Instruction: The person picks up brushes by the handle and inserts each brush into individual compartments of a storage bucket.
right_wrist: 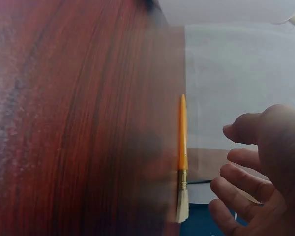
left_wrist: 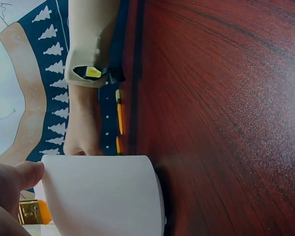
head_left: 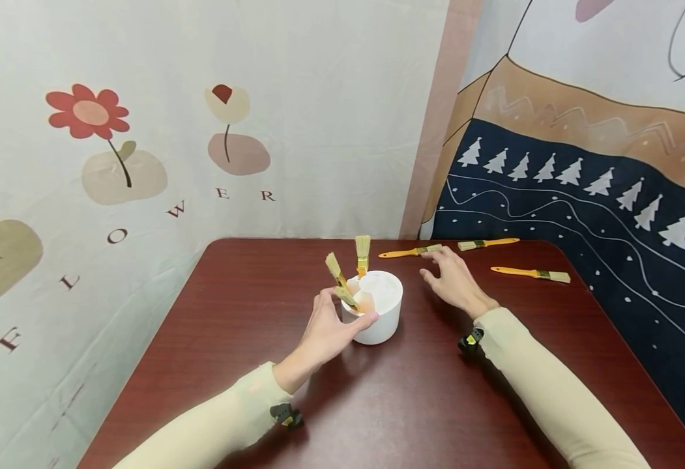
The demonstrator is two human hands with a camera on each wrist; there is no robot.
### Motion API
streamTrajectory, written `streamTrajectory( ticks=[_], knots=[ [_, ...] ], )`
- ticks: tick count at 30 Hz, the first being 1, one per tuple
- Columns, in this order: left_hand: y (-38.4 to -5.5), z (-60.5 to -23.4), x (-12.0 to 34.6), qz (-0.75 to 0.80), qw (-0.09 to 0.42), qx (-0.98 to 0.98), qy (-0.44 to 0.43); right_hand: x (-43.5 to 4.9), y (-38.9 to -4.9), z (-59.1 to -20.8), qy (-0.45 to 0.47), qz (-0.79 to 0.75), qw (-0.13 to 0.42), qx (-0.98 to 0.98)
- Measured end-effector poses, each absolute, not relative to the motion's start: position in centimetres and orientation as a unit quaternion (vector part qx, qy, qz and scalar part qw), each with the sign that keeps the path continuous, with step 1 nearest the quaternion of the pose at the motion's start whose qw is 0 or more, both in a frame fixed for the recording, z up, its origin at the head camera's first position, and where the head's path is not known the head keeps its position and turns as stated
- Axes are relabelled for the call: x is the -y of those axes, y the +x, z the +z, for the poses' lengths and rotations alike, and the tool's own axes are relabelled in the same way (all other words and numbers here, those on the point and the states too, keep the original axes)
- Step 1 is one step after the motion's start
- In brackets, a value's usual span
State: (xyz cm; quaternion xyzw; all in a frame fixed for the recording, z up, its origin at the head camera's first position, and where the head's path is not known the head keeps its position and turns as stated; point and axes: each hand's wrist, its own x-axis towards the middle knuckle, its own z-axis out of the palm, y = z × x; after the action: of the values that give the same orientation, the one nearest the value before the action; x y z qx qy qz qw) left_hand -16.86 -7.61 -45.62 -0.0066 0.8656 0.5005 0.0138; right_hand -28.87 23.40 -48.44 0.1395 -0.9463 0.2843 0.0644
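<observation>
My left hand [head_left: 326, 333] grips the near left side of a round white container [head_left: 384, 329], thumb at its rim in the left wrist view. Three paintbrushes stand in it bristles up: one upright brush [head_left: 362, 250] at the back and two leaning left, a taller brush [head_left: 334, 266] and a lower brush [head_left: 346, 298]. My right hand [head_left: 455, 281] hovers over the table right of the container, fingers spread and holding nothing. Closest to its fingertips lies a yellow-handled paintbrush [head_left: 399, 253], seen whole in the right wrist view, its bristles pointing right in the head view.
Farther right on the dark red table [head_left: 248, 306] lie two more paintbrushes, one brush [head_left: 495, 243] by the back edge and another brush [head_left: 524, 271] nearer. Behind the table hangs a pale flower-printed cloth [head_left: 330, 130]; a dark tree-printed cloth [head_left: 530, 202] hangs at the right.
</observation>
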Motion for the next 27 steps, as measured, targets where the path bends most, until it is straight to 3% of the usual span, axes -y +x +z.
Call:
streamTrajectory(
  ticks=[16, 27],
  knots=[
    [-17.0, -44.9, 8.8, 0.518, 0.044, -0.854, 0.009, -22.5, -31.6, -49.9, 0.143, 0.228, -0.034, 0.963],
    [-18.3, -46.6, 10.1, 0.551, 0.046, -0.832, 0.038, -22.1, -32.4, -50.3, 0.144, 0.205, -0.056, 0.966]
  ],
)
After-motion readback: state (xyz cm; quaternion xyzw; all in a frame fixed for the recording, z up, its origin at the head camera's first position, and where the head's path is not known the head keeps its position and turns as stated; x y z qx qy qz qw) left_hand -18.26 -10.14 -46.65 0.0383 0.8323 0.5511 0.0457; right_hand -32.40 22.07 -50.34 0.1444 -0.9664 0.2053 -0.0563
